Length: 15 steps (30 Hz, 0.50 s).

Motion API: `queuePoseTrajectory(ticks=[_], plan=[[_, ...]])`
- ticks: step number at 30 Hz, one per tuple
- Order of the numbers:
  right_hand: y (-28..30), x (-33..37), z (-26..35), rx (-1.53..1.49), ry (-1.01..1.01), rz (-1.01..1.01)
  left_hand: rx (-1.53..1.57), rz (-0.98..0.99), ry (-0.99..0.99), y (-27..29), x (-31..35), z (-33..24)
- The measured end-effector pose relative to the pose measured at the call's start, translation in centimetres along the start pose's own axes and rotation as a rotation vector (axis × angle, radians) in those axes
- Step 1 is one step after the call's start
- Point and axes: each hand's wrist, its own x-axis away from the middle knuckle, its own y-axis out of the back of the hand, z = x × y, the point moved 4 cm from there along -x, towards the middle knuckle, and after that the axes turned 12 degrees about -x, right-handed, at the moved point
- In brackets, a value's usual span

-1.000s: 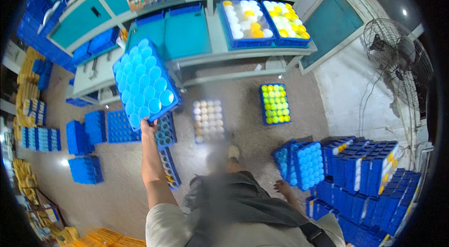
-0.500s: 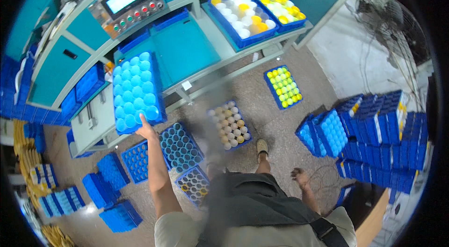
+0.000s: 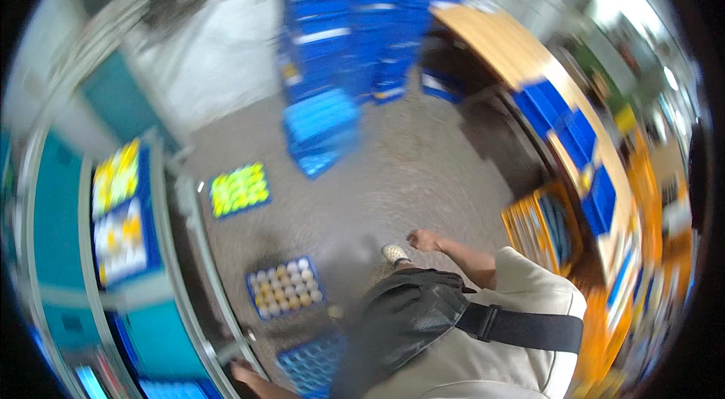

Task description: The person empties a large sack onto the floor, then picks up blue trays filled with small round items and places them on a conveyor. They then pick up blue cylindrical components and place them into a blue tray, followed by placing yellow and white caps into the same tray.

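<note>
My left hand (image 3: 243,372) is low at the left, beside the front edge of the teal-topped bench (image 3: 170,327). Its fingers are blurred, and I see nothing held. A light-blue cup tray (image 3: 175,389) shows partly at the lower edge, apart from that hand. Out over the floor hangs my right hand (image 3: 425,240), loosely bent with nothing in it. On the floor nearby lie a blue tray of white and yellowish round pieces (image 3: 285,289) and a tray with dark-blue cups (image 3: 313,363), partly hidden by my apron.
A tray of yellow-green pieces (image 3: 240,190) lies farther off on the floor. Tall stacks of blue crates (image 3: 325,40) stand at the back, light-blue trays (image 3: 323,127) before them. A wooden table (image 3: 502,40) with blue bins (image 3: 544,108) and an orange crate (image 3: 525,229) are at the right.
My view has swung to the right, bringing the wooden table into sight. My left hand has come off the light-blue cup tray it was touching.
</note>
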Motion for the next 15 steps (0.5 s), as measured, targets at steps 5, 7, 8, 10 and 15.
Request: queuePoseTrajectory(ticks=[5,7,8,10,15], plan=[[4.7,4.9,-10.9,-0.025,-0.104,-0.121,0.479,0.921,0.065,-30.0,20.5,-8.2],[7.5,7.1,-18.2,-0.117,-0.197,-0.209,0.027,1.075,-0.15,-39.3,32.6,-14.8],[9.1,8.7,-22.1,-0.204,-0.274,-0.274,-0.156,1.143,-0.283,-42.9,38.8,-18.4],[12.9,12.8,-30.1,-0.151,-0.556,-0.306,-0.407,1.273,-0.575,-48.5,52.1,-25.2],[29.0,14.8,-35.6,-0.156,-0.759,-0.584,-0.382,1.193,-1.102,-54.7,76.0,-40.7]])
